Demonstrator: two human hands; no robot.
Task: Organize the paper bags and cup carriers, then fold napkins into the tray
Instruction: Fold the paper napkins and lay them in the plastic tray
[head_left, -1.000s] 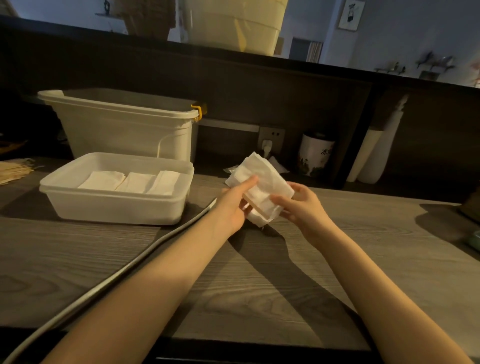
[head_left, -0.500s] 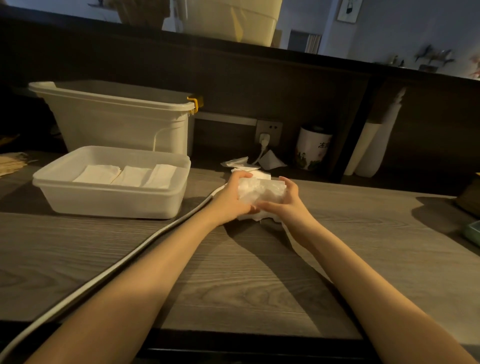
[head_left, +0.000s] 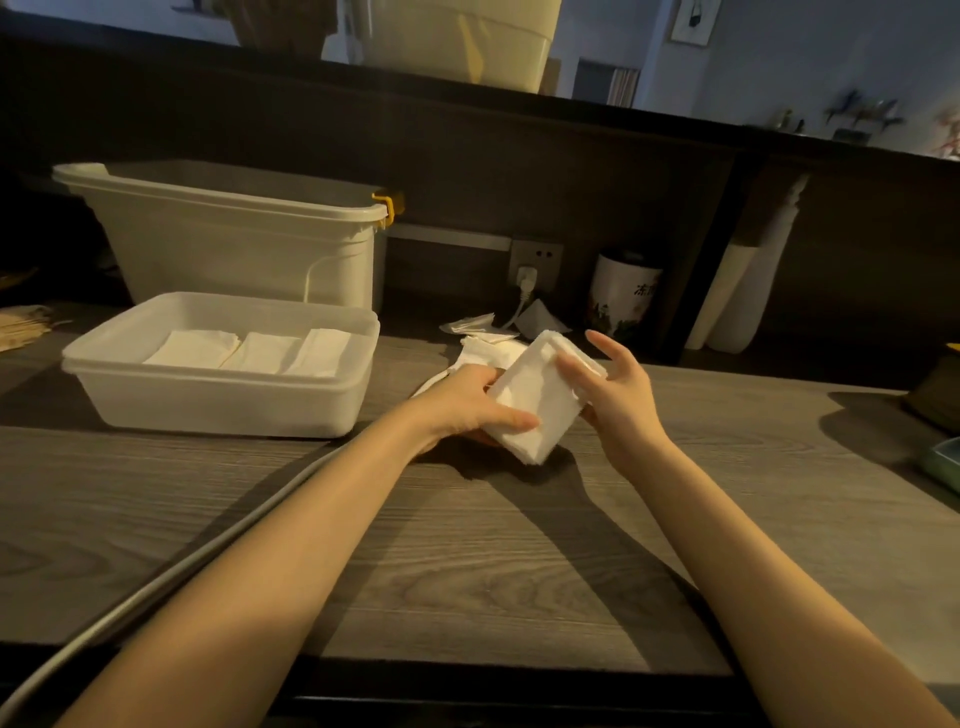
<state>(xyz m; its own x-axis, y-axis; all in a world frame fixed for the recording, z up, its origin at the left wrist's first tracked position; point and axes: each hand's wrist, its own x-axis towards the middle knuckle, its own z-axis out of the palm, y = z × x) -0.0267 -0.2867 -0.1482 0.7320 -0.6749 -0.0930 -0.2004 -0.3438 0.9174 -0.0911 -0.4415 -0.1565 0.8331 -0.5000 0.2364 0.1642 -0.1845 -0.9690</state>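
Gripping a folded white napkin (head_left: 535, 402) from both sides, the two hands hold it just above the grey wood-grain counter (head_left: 467, 561), near its middle. The left hand (head_left: 462, 402) grasps the napkin's left edge, thumb laid along the near face and fingers curled underneath. The right hand (head_left: 615, 389) pinches the far right corner between thumb and forefinger, its other fingers spread loosely upward. The napkin is a thick, soft, rectangular pad with a slightly fuzzy edge, tilted so its flat face looks toward the camera.

Left of the hands sits the tray (head_left: 218, 400), a shallow translucent white plastic tub with rounded corners and a lipped rim. Three folded napkins (head_left: 249, 351) lie flat in a row on its floor, edges overlapping. Behind the tray stands a taller cream plastic bin (head_left: 244, 249) with a yellow clip at its right corner.

Just beyond the held napkin, a small loose pile of unfolded napkins (head_left: 485, 343) rests on the counter, crumpled and uneven. A smooth grey cable (head_left: 156, 587) runs diagonally from the near left edge toward the hands. Farther back against the dark wall stands a round white canister (head_left: 623, 296) with printed decoration, and to its right a tall sleeve of stacked white cups (head_left: 743, 291) leans in a recess.
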